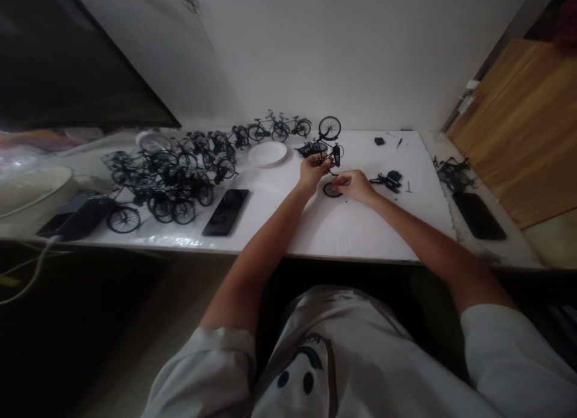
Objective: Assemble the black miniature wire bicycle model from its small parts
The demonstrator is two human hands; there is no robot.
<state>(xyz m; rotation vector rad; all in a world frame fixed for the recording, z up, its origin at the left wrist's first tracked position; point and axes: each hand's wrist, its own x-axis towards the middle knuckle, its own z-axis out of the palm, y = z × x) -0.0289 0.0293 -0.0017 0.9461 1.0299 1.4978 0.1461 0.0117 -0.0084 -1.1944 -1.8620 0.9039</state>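
Observation:
My left hand point(312, 170) is closed round the frame of a small black model bicycle point(328, 142), held upright over the white table point(342, 225) with one wheel up. My right hand point(356, 184) rests on the table just to its right, its fingers pinched on a loose black wheel point(332, 190) that lies flat under them. Loose black parts point(386, 180) lie right of my right hand.
Several finished model bicycles point(166, 177) crowd the table's left half, with more along the wall point(274, 128). A white dish point(267, 154) sits near the middle. Dark phones lie at the front left point(225, 212), far left point(76, 219) and right point(478, 215). A wooden panel point(523, 123) stands right.

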